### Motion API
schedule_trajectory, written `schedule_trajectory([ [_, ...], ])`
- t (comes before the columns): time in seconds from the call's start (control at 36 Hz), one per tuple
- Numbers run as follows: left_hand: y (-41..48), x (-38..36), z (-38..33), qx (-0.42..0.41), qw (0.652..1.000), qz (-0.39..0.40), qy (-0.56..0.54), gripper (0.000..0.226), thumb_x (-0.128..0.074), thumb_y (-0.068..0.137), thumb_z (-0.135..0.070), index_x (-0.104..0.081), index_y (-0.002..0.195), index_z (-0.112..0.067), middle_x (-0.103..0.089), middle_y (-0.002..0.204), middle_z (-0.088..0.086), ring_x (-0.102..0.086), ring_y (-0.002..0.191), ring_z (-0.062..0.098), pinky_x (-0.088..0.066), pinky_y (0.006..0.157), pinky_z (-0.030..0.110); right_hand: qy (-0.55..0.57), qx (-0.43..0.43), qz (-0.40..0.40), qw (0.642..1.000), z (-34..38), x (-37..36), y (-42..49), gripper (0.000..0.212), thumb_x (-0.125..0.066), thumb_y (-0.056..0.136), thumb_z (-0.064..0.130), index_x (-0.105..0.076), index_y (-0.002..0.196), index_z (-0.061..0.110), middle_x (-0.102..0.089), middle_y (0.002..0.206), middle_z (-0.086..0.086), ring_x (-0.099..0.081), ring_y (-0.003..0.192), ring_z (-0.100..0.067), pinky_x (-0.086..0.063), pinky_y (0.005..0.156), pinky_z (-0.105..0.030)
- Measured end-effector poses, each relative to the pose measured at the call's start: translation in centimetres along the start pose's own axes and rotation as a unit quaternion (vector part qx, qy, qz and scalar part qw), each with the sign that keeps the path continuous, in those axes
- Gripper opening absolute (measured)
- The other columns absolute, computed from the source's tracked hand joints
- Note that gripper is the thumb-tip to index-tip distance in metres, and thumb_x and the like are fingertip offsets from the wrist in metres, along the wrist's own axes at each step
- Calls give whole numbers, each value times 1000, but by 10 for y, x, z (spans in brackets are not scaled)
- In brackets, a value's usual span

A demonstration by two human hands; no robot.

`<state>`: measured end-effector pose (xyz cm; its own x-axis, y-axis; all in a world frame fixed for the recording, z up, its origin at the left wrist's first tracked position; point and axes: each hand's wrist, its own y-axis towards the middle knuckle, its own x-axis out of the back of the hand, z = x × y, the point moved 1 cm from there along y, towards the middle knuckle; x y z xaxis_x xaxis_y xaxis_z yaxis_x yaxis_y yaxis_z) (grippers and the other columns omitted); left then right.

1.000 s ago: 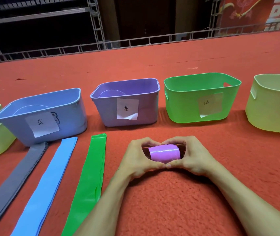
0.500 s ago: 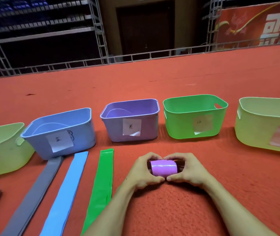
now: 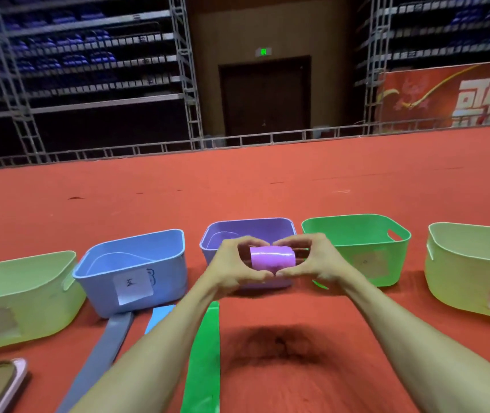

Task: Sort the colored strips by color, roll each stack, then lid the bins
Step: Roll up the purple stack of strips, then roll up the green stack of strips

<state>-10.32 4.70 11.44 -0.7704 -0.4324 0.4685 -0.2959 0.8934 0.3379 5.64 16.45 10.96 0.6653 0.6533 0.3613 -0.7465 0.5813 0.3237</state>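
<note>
Head view: both hands, the left hand (image 3: 233, 268) and the right hand (image 3: 312, 263), cup the purple roll (image 3: 273, 259) between curled fingers and thumbs, one at each end. They hold it clear of the carpet (image 3: 267, 189), in front of the purple bin's (image 3: 249, 225) near wall. A grey strip (image 3: 104, 353), a blue strip (image 3: 159, 317) and a green strip (image 3: 205, 353) lie flat toward the carpet's near edge, by the blue bin (image 3: 136, 242). The roll is judged light, soft and springy, with a glossy, probably slick skin. If released, it may uncoil. The grip is best kept across the outer wrap — light pressure from both ends — so the coil neither loosens nor telescopes.
</note>
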Motion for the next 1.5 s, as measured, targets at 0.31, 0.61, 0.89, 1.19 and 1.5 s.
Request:
schedule_trajectory([
  [0.31, 101, 51, 52, 21, 1000, -6, 16, 52, -90, 54, -9, -70, 101, -19, -73, 97, 3, -67, 87, 15, -55, 82, 35, -71, 16, 34, 997, -17, -7, 129, 50, -90, 55, 5, -71, 100, 13, -74, 95, 1, -67, 88, -8, -55, 86, -29],
  [0.61, 159, 48, 105, 55, 995, 30, 76, 55, -90, 44, -23, -71, 96, -21, -73, 94, 8, -66, 85, 28, -52, 85, 48, -129, 1, 63, 990, -68, -14, 189, 41, -89, 54, 7, -69, 89, 18, -72, 86, -6, -61, 68, -9, -52, 70, -33],
  [0.89, 161, 35, 118, 65, 980, 87, 165, 43, -87, 59, -21, -72, 98, -18, -73, 92, -5, -68, 87, 15, -54, 78, 31, -246, -42, 105, 963, -91, -19, 194, 40, -87, 47, 38, -70, 82, 25, -72, 81, 11, -66, 78, -6, -54, 76, -32],
  [1.19, 147, 48, 98, 71, 985, 49, 146, 62, -85, 66, -34, -61, 123, -23, -62, 120, -11, -53, 118, 10, -46, 98, 31, -156, -52, 60, 985, -75, -12, 180, 47, -89, 58, 33, -71, 98, 17, -73, 93, 2, -68, 91, -7, -54, 89, -38],
  [1.5, 35, 65, 56, 47, 997, 2, 67, 52, -86, 67, -23, -65, 114, -20, -66, 115, -5, -57, 114, 13, -48, 98, 34, 16, -70, -19, 997, -9, -44, 97, 30, -84, 69, 13, -70, 95, 5, -72, 93, -14, -66, 80, -14, -57, 77, -36],
])
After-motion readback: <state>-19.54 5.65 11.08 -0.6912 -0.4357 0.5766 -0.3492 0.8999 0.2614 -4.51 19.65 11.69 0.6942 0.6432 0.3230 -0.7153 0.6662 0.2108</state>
